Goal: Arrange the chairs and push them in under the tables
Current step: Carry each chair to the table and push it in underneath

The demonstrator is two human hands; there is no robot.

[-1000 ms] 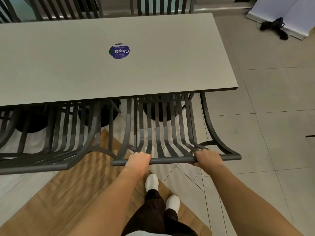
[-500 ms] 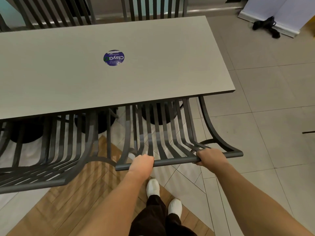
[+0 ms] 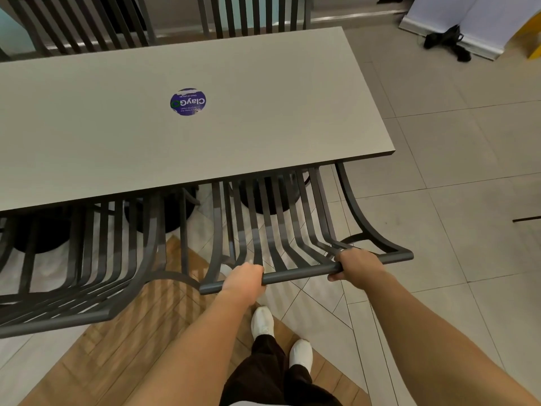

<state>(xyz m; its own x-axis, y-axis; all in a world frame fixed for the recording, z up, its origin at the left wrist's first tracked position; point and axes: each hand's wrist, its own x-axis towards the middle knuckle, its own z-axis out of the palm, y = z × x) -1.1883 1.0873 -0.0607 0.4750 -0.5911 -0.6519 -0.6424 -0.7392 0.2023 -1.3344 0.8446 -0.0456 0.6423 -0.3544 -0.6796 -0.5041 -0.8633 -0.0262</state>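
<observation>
We see the left hand (image 3: 244, 276) and right hand (image 3: 355, 263) both clenched around the top rail of the slatted metal chair (image 3: 281, 230) at lower centre; its seat sits under the grey table (image 3: 263, 92).

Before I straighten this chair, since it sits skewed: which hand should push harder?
Probably the left hand. Both hands grip the chair's top rail, but its left end sits farther out from the table than the end by the right hand.
</observation>
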